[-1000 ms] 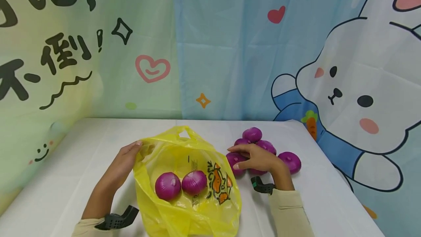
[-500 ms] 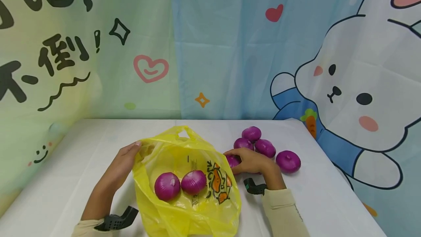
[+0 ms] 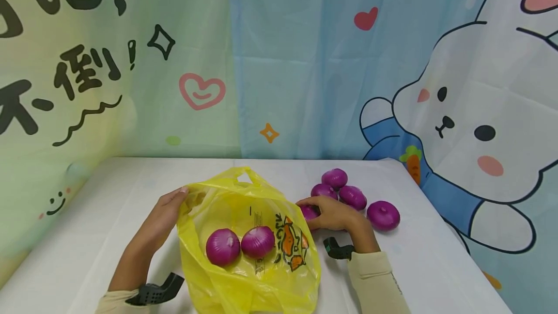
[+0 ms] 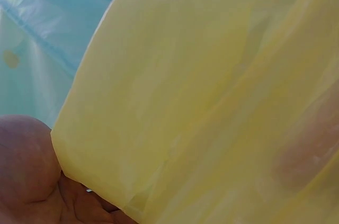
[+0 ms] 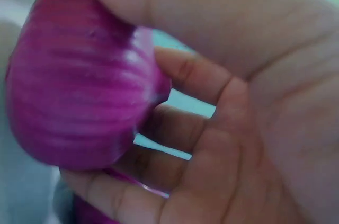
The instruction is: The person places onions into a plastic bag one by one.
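Observation:
A yellow plastic bag [image 3: 209,287] lies with its mouth spread in front of me, and two purple onions [image 3: 223,247] sit inside it. My left hand [image 3: 167,214] grips the bag's left upper edge; in the left wrist view the yellow film [image 4: 159,86] runs past my thumb and covers some fingers. At the bag's right side my right hand [image 3: 333,214] holds another purple onion [image 5: 79,86], thumb on one side and curled fingers on the other. That onion [image 3: 308,212] is partly hidden behind the hand in the head view.
Beyond my right hand, several more onions [image 3: 353,197] are grouped on the white table [image 3: 144,183], with a separate onion [image 3: 383,215] to their right. A printed cloth backdrop [image 3: 279,62] hangs behind the table's far edge.
My right hand has moved slightly left and closed round the onion beside the bag, shifting it toward the bag. The left hand and the bag have stayed in place.

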{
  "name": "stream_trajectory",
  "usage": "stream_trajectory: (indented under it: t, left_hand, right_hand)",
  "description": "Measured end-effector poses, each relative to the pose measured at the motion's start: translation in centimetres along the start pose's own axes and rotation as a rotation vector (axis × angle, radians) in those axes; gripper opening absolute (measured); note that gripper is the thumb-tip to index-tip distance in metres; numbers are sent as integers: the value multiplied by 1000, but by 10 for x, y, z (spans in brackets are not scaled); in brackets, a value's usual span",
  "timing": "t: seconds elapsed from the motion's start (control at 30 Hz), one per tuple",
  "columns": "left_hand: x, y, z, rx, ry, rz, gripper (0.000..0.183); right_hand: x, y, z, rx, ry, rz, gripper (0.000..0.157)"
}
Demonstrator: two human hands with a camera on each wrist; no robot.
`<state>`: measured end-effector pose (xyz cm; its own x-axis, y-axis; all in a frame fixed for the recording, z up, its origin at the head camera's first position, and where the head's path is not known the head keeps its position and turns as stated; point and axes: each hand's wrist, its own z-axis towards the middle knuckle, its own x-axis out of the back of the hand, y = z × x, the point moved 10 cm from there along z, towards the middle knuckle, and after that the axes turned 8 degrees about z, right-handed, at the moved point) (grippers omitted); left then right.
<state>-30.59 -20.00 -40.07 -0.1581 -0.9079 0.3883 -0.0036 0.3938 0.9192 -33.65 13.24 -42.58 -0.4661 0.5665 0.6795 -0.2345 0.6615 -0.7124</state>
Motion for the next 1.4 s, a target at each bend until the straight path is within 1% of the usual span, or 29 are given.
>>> stream_trajectory:
  t: [0.1, 0.2, 0.3, 0.43, 0.63, 0.8, 0.9, 1.0, 1.2, 1.4]
  left_hand:
    - [-1, 0, 0, 1, -5, -3, 58]
    - [-1, 1, 0, -2, -4, -2, 57]
    - [-2, 0, 0, -2, -7, -5, 57]
    - [-3, -1, 0, 3, -9, -2, 58]
    - [-4, -3, 0, 9, -9, 5, 60]
    - [-5, -1, 0, -6, -17, 16, 61]
    - [-6, 0, 0, -12, -22, 12, 61]
    - [-6, 1, 1, -15, -27, 5, 60]
    - [-8, 1, -1, -19, -40, 14, 59]
    - [-10, 3, -1, -28, -50, 6, 59]
  right_hand:
    - [6, -7, -4, 32, 22, 5, 58]
    - [14, -15, -9, 62, 62, 14, 58]
    - [24, -21, -13, 62, 121, 39, 60]
    - [35, -29, -19, 75, 196, 94, 63]
    - [47, -41, -24, 130, 312, 162, 68]
    - [52, -54, -27, 203, 362, 246, 67]
    - [53, -64, -28, 276, 368, 316, 64]
    - [53, -75, -30, 345, 356, 394, 62]
    - [42, -99, -34, 496, 267, 512, 60]
    - [27, -115, -30, 587, 183, 596, 58]
